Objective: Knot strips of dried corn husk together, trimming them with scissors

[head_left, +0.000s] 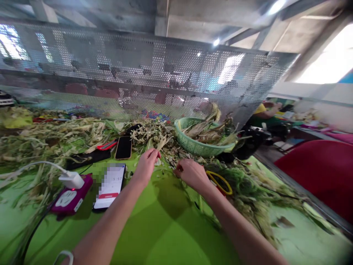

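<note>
My left hand reaches forward over the green table, its fingertips pinched on a pale leaf strip at the edge of a heap of dry plant leaves. My right hand is curled closed beside it, fingers pressed on something small I cannot make out. Yellow-handled scissors lie just right of my right wrist.
A green basket of husks stands behind the hands. At left lie two phones, a purple power strip with a white charger, and more leaves. A perforated metal screen backs the table. A person sits at far right.
</note>
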`<state>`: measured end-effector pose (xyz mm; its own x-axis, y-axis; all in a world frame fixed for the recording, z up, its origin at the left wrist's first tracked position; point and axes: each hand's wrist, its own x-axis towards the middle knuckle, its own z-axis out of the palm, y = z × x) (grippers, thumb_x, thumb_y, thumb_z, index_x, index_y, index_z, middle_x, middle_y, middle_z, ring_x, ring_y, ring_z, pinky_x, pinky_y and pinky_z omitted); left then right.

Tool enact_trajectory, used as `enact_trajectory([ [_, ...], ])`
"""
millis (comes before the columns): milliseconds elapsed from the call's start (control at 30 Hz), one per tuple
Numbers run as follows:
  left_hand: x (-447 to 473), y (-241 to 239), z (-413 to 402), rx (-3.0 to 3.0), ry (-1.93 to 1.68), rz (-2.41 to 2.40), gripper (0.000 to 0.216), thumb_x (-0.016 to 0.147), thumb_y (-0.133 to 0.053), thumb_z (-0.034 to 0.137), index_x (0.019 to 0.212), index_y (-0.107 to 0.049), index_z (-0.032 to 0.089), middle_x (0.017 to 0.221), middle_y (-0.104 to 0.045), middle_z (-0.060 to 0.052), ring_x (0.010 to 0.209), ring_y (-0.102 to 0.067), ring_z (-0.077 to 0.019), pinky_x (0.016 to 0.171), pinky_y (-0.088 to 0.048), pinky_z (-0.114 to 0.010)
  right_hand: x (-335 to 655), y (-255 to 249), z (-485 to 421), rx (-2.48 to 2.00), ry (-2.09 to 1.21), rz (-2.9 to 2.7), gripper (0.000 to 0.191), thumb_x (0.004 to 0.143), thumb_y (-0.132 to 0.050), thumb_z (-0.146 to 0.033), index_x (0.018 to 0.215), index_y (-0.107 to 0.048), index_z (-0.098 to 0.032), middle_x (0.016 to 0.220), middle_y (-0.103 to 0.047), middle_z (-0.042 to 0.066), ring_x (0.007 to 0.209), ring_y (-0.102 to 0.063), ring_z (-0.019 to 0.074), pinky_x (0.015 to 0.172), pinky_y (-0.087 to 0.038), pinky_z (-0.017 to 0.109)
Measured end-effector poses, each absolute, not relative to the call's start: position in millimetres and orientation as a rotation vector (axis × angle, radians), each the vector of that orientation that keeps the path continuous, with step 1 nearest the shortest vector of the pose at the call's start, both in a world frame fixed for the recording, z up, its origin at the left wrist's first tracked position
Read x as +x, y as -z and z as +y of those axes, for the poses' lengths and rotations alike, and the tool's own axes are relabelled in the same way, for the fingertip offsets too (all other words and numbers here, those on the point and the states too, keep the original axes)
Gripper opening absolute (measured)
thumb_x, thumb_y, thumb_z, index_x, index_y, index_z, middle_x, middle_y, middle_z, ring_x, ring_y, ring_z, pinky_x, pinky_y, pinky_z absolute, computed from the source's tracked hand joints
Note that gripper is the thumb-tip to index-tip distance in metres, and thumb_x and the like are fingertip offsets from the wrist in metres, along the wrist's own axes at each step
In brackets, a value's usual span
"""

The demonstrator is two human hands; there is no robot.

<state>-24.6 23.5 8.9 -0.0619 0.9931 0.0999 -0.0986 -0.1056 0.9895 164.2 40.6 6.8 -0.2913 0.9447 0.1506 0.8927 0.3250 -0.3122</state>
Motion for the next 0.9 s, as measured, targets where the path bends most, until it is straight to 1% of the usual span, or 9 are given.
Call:
enact_trajectory([
  [133,-23.8,-10.7,23.0,1.106,-1.392,1.061,0.027,0.082,-0.054,0.042,0.07,-0.053,0.018,0.054,-0.033,0.006,0.045,-0.022,-0.006,0.043,-0.013,-0.022,159.6,0.1,43.5,-1.648,-0.265,-2.213,0.007,0.07,-0.058,-0.016,0.07,-0.064,-0.018,0.082,-0.068,0.008,0.079,-0.06,0.0207,0.066,-0.037,0.027],
  [233,-25.9,-12.0,24.2,1.083,-1.41,1.012,0.027,0.082,-0.055,0.041,0.071,-0.053,0.017,0.054,-0.036,0.005,0.046,-0.025,-0.0059,0.042,-0.013,-0.02,166.6,-5.9,50.9,-1.602,-0.376,-2.149,0.005,0.073,-0.057,-0.02,0.072,-0.062,-0.018,0.076,-0.067,0.005,0.071,-0.06,0.0184,0.062,-0.038,0.026],
  [300,-27.5,-12.8,24.6,1.067,-1.407,0.981,0.026,0.082,-0.055,0.041,0.072,-0.053,0.017,0.057,-0.042,0.004,0.046,-0.027,-0.0056,0.042,-0.014,-0.019,170.4,-12.6,52.6,-1.549,-0.486,-2.122,0.01,0.079,-0.053,-0.026,0.077,-0.059,-0.018,0.074,-0.068,0.003,0.061,-0.058,0.0144,0.056,-0.04,0.024],
  [400,-27.5,-13.3,23.4,1.071,-1.379,0.901,0.025,0.083,-0.053,0.04,0.074,-0.055,0.017,0.065,-0.053,0.0,0.044,-0.024,-0.0047,0.042,-0.015,-0.02,170.4,-23.3,46.7,-1.35,-0.906,-1.963,0.016,0.084,-0.051,-0.034,0.084,-0.054,-0.018,0.072,-0.067,0.001,0.047,-0.051,0.0092,0.046,-0.039,0.021],
  [467,-25.1,-12.1,21.8,1.093,-1.344,0.858,0.025,0.084,-0.053,0.04,0.076,-0.058,0.018,0.065,-0.054,0.0,0.044,-0.022,-0.0048,0.042,-0.016,-0.021,167.3,-30.2,39.1,-1.169,-1.197,-1.796,0.019,0.081,-0.058,-0.036,0.084,-0.053,-0.018,0.066,-0.063,-0.001,0.046,-0.047,0.0076,0.044,-0.037,0.019],
  [500,-23.3,-11.0,21.0,1.098,-1.319,0.851,0.025,0.084,-0.053,0.041,0.077,-0.059,0.018,0.062,-0.052,0.001,0.044,-0.022,-0.0051,0.042,-0.017,-0.021,165.3,-33.5,35.1,-1.105,-1.276,-1.741,0.02,0.079,-0.062,-0.036,0.083,-0.054,-0.017,0.064,-0.061,-0.002,0.047,-0.046,0.0071,0.044,-0.036,0.018],
  [633,-13.7,-5.6,19.3,1.041,-1.195,0.856,0.025,0.083,-0.054,0.042,0.078,-0.059,0.018,0.057,-0.045,0.004,0.043,-0.022,-0.0048,0.042,-0.015,-0.022,158.1,-43.1,23.2,-1.015,-1.292,-1.71,0.022,0.075,-0.068,-0.035,0.084,-0.058,-0.017,0.068,-0.062,-0.001,0.05,-0.045,0.0067,0.043,-0.034,0.017],
  [767,-7.7,-2.3,19.7,0.985,-1.088,0.81,0.025,0.081,-0.055,0.043,0.079,-0.052,0.018,0.059,-0.046,0.006,0.04,-0.02,-0.0032,0.042,-0.013,-0.02,154.8,-43.5,21.4,-1.013,-1.185,-1.71,0.021,0.076,-0.068,-0.034,0.084,-0.059,-0.018,0.07,-0.063,0.0,0.052,-0.048,0.0084,0.043,-0.034,0.019],
  [900,-7.6,0.4,21.4,1.016,-1.02,0.85,0.028,0.081,-0.055,0.046,0.082,-0.053,0.018,0.061,-0.048,0.005,0.042,-0.024,-0.0037,0.043,-0.013,-0.02,157.4,-40.2,26.4,-1.0,-1.126,-1.623,0.02,0.075,-0.069,-0.031,0.086,-0.06,-0.018,0.07,-0.062,-0.001,0.055,-0.049,0.0091,0.045,-0.037,0.019],
])
